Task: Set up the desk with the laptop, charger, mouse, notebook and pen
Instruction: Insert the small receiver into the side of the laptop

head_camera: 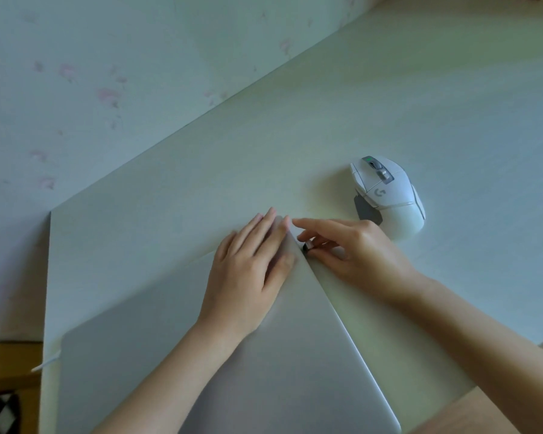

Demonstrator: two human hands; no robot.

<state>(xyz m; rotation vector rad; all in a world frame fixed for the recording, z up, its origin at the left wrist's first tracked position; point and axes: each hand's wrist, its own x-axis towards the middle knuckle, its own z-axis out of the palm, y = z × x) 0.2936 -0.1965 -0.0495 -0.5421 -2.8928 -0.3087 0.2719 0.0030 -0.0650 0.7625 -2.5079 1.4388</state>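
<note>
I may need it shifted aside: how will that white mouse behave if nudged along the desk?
The mouse probably slides easily: smooth plastic shell on a smooth desk. Its low, wide shape seems unlikely to tip or roll. It looks light and rigid.

"G" logo on white mouse

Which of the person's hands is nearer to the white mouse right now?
Right. The right hand pinches something small and dark at the closed laptop's edge, just in front of the mouse. The left hand lies flat on the lid, farther away.
</note>
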